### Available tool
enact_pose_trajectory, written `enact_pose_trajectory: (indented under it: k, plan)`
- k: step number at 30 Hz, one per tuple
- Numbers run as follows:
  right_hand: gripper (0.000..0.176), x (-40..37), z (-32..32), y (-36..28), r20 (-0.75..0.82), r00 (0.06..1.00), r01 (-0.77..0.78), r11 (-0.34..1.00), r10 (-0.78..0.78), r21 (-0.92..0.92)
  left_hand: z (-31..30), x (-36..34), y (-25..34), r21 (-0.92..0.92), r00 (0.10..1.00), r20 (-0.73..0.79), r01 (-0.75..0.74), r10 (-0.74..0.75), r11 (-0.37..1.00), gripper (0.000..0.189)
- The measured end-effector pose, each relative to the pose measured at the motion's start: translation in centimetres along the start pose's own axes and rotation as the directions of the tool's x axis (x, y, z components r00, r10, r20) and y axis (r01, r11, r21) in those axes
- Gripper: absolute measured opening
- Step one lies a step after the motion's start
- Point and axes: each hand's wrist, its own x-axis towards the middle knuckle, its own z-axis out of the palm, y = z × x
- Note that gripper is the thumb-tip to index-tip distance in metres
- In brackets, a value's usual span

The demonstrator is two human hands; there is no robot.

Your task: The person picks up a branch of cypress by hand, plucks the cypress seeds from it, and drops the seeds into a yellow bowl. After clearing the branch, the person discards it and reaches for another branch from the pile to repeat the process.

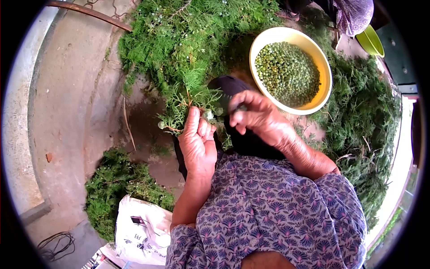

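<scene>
My left hand [197, 148] pinches the stem of a green conifer sprig [191, 83] between thumb and fingers. Pale green round cones [208, 114] hang from the sprig beside my fingertips, with another at its left end. Just to the right is my right hand [264, 120], its fingers curled and thumb pressed in. A small dark roundish thing shows between those fingers, too blurred to name. Beyond my right hand stands a yellow basin [324, 71], holding a heap of small green cones [286, 74].
Cut conifer branches lie in a large pile [179, 40] ahead, another [358, 121] to the right and a smaller heap [116, 184] at lower left. A white sack [141, 233] lies near me. Another person's patterned clothing [354, 15] and a green basin [371, 41] are at upper right.
</scene>
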Motion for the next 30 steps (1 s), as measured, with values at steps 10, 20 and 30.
enact_pose_trajectory:
  k: [10,20,30]
  plan:
    - [0.016,0.6,2.8,1.8,-0.043,0.992,0.099,0.929,-0.122,-0.357,-0.1,0.0,-1.0,0.135,0.979,-0.135,-0.138,0.156,0.981,0.005]
    - [0.018,-0.2,2.3,0.8,-0.064,0.997,-0.030,0.976,0.045,0.216,0.1,-0.2,0.1,-0.016,1.000,-0.001,-0.008,0.008,1.000,0.019]
    - [0.015,0.6,2.4,2.6,-0.001,0.890,0.375,0.733,-0.456,-0.568,-0.6,-0.3,-0.8,0.075,0.997,-0.062,-0.039,0.043,0.996,0.015]
